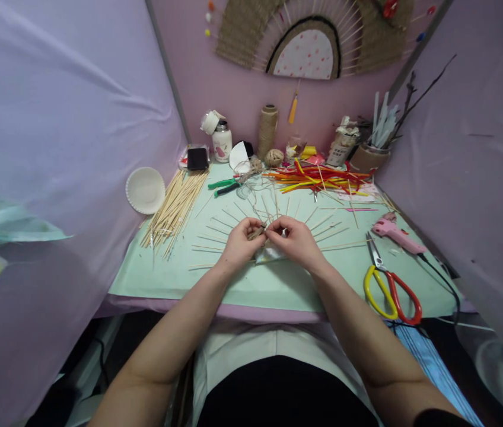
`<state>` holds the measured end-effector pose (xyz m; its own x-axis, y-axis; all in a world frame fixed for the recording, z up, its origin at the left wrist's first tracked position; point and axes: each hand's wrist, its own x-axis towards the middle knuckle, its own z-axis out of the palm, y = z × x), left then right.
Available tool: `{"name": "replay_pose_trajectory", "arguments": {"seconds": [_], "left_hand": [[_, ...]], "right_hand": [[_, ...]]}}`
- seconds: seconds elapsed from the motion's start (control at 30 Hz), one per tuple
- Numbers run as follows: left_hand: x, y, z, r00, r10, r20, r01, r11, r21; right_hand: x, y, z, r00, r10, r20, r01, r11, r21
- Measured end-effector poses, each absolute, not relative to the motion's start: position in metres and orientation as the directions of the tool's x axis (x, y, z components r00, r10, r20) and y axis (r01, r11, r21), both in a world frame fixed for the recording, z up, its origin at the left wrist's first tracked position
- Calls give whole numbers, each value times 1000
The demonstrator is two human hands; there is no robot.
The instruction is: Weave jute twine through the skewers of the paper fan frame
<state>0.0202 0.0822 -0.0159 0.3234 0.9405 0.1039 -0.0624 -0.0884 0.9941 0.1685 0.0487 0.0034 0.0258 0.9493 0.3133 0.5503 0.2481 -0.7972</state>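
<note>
Thin wooden sticks [334, 232] spread like a fan on the table around both hands. A small bundle of brown twine [257, 232] is held between the fingers of my left hand [243, 242], which is closed. Close beside it, my right hand [295, 240] is closed in a pinch at the twine, its fingertips nearly touching the left ones. Below the hands shows part of a whitish, shiny piece [269, 255] at the fan's centre; the hands cover the rest. A loose strand of twine runs behind the fingers.
Loose sticks [175, 207] and a white dish [145, 190] are on the left. Pliers [225, 188], a twine spool [268, 130] and red, orange and yellow strips [318, 177] lie behind. Scissors [385, 279] and a corded pink glue gun [398, 234] are right. A woven fan [242, 35] hangs ahead.
</note>
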Motion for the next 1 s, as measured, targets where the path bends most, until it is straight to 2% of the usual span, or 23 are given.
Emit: {"name": "replay_pose_trajectory", "arguments": {"seconds": [0.33,0.53,1.0], "left_hand": [[21,82,-14,322,945,58,-115,-22,993],[20,82,-11,394,918,-47,-162,120,980],[22,81,-5,314,940,-136,-283,229,931]], "right_hand": [[174,53,4,-51,976,210,505,206,-838],[178,55,12,-126,981,150,460,191,-867],[177,53,0,-53,996,68,321,81,-944]]}}
